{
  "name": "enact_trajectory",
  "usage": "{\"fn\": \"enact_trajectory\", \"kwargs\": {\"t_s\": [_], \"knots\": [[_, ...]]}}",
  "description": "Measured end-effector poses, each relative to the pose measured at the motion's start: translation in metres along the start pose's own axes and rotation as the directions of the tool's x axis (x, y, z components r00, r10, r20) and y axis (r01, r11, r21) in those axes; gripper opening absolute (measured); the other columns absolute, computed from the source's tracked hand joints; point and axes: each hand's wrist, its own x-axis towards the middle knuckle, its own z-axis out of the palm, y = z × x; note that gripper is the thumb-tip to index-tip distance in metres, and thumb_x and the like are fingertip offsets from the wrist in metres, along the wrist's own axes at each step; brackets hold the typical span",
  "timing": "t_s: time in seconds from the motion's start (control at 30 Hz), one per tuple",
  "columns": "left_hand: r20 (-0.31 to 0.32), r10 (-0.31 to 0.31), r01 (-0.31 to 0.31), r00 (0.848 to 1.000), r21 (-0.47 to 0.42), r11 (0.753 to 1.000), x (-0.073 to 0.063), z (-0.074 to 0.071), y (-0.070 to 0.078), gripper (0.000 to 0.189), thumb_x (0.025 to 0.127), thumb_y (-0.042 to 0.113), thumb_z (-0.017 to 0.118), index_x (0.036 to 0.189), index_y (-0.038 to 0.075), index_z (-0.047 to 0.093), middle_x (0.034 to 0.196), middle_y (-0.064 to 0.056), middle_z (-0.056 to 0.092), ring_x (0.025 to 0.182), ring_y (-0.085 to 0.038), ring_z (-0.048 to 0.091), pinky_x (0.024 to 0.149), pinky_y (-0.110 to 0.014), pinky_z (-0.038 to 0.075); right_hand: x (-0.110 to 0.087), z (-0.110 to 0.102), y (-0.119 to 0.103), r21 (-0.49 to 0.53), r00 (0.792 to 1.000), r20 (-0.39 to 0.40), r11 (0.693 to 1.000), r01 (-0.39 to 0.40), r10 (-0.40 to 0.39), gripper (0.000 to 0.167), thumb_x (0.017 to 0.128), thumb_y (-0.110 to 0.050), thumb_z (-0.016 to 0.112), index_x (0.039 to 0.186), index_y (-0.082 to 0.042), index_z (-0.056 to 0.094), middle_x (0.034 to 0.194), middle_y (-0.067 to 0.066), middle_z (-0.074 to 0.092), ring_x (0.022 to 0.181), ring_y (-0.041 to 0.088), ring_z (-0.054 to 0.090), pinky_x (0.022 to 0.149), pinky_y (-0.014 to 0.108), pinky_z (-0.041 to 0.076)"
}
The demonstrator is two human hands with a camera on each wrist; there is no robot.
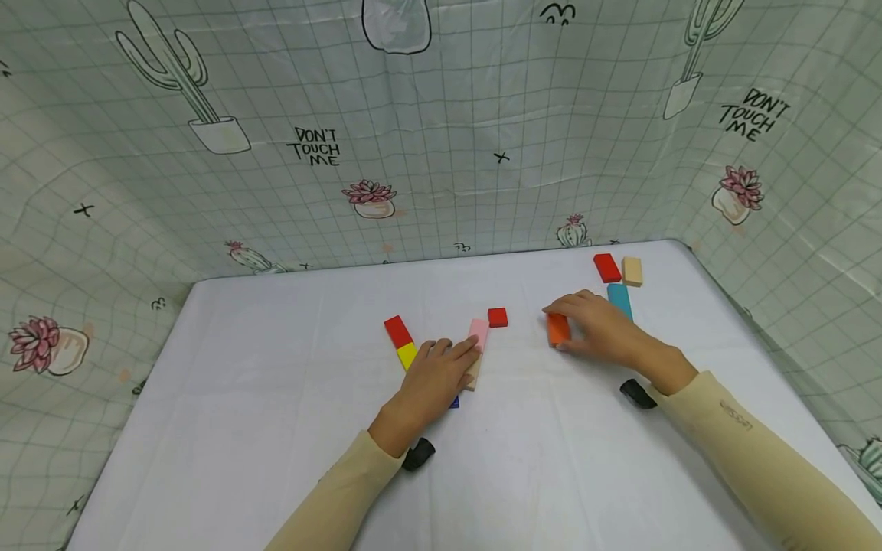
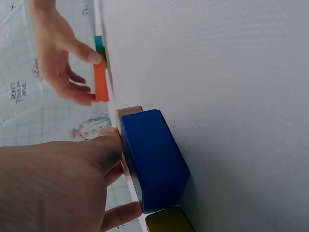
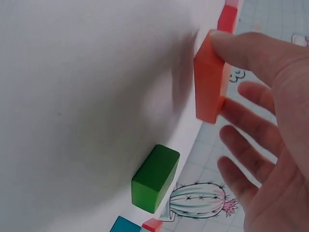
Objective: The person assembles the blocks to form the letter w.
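My right hand (image 1: 599,329) pinches an orange block (image 1: 558,330) between thumb and fingertips; in the right wrist view the block appears just off the white surface. My left hand (image 1: 430,380) rests over two slanting rows of blocks. Its fingers touch a pink block (image 1: 478,330), and its thumb lies against a tan wooden block (image 2: 121,114). Another left finger touches the end of a blue block (image 2: 154,162). A red block (image 1: 398,331) and a yellow block (image 1: 407,355) continue the left row, partly under the hand. A small red block (image 1: 498,317) sits by the pink one's far end.
Right of the right hand lie a green block (image 3: 155,179), a light-blue block (image 1: 619,300), a red block (image 1: 607,268) and a tan block (image 1: 632,271). A patterned curtain (image 1: 441,138) surrounds the white table (image 1: 276,383). Black devices (image 1: 418,454) sit at both wrists.
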Motion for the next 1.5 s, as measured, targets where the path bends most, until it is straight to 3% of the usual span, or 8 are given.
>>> {"fn": "enact_trajectory", "kwargs": {"t_s": [0.57, 0.83, 1.07, 1.5], "knots": [[0.005, -0.006, 0.006, 1.0, -0.008, 1.0, -0.001, 0.0, 0.0, 0.055, 0.105, 0.035, 0.065, 0.157, 0.02, 0.054, 0.164, 0.003, 0.049, 0.137, -0.024, 0.054, 0.118, -0.042, 0.042, -0.006, 0.004, -0.01, 0.006, 0.987, 0.084, 0.99, 0.138, -0.138, 0.052, 0.083, -0.008, 0.09, 0.132, -0.003, 0.071, 0.134, 0.012, 0.071, 0.125, 0.035, 0.061, 0.103, 0.053, 0.055], [0.008, -0.008, 0.008, 1.0, 0.005, 1.0, -0.001, 0.001, 0.001, 0.055, 0.105, 0.036, 0.065, 0.157, 0.021, 0.053, 0.164, 0.004, 0.048, 0.138, -0.024, 0.054, 0.118, -0.042, 0.042, -0.01, 0.007, -0.012, -0.035, 0.994, 0.063, 0.995, 0.096, -0.094, 0.058, 0.085, -0.02, 0.09, 0.136, -0.003, 0.069, 0.138, 0.014, 0.067, 0.127, 0.037, 0.059, 0.106, 0.057, 0.053], [0.004, 0.0, 0.0, 1.0, 0.018, 1.0, -0.001, 0.002, 0.0, 0.056, 0.105, 0.036, 0.066, 0.158, 0.021, 0.053, 0.164, 0.003, 0.048, 0.138, -0.024, 0.053, 0.117, -0.042, 0.042, -0.015, 0.008, -0.02, -0.162, 1.0, 0.003, 0.987, 0.02, -0.019, 0.057, 0.084, -0.028, 0.091, 0.129, 0.0, 0.07, 0.124, 0.015, 0.071, 0.119, 0.038, 0.062, 0.1, 0.057, 0.054], [0.001, 0.004, -0.004, 1.0, 0.003, 1.0, 0.0, 0.001, -0.001, 0.055, 0.105, 0.035, 0.065, 0.157, 0.02, 0.053, 0.164, 0.003, 0.048, 0.138, -0.024, 0.053, 0.118, -0.042, 0.042, -0.013, 0.012, -0.023, -0.135, 1.0, 0.004, 0.991, 0.005, -0.004, 0.057, 0.085, -0.024, 0.091, 0.132, -0.001, 0.07, 0.126, 0.014, 0.073, 0.12, 0.038, 0.062, 0.1, 0.056, 0.053]]}}
